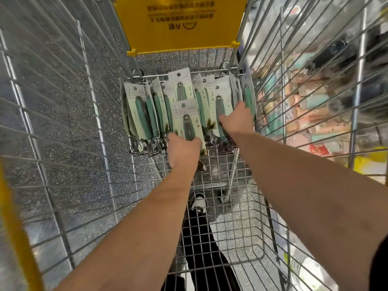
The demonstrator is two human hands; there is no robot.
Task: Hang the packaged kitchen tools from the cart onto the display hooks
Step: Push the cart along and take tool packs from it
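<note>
Deep down, left hand [183, 152] gripping packaged tool [189, 120], right hand [238, 118] among packs [147, 110]

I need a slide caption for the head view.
Both hands reach packaged kitchen tools in a wire cart.

Looking down at my cart's yellow flap [180, 24]: black logo plus lines of Chinese-style chars, upside down from here, can't make them out. Pkg cards [184, 114] on the tools have small print, too tiny to read. Red label [319, 151] far right, blurred, no go.
</note>
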